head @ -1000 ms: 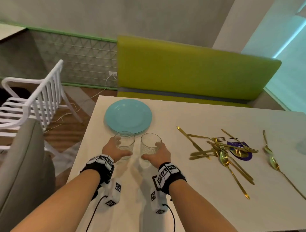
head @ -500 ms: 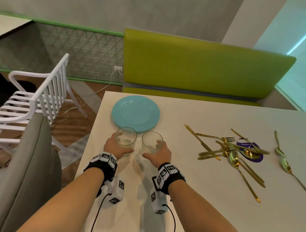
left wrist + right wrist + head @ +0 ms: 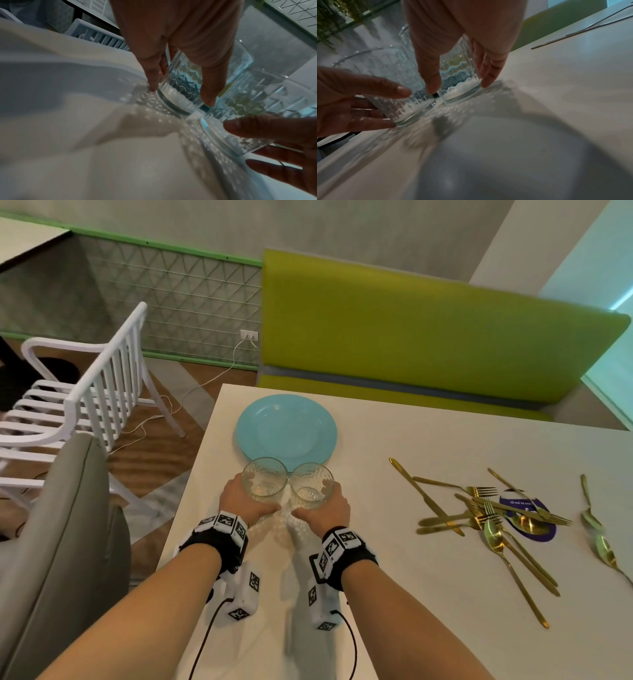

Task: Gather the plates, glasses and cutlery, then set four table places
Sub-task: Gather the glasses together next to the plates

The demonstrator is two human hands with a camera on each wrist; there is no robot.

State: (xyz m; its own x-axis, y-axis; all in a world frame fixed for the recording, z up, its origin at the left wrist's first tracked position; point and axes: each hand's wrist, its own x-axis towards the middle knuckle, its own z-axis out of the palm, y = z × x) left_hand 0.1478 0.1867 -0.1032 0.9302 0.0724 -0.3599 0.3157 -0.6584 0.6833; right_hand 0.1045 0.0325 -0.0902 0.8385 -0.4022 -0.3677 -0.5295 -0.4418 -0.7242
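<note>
The left hand (image 3: 244,501) and right hand (image 3: 328,507) each wrap one rigid, breakable, slick-looking patterned glass (image 3: 264,481) low on the wall, the likeliest secure hold.

Both glasses (image 3: 264,482) (image 3: 312,486) are clear glass with a pressed, faceted relief pattern. The plate (image 3: 287,429) has a smooth, glossy turquoise finish. The cutlery (image 3: 493,515) is polished, gold-coloured metal. The table (image 3: 411,594) top is matt and smooth, off-white.
</note>
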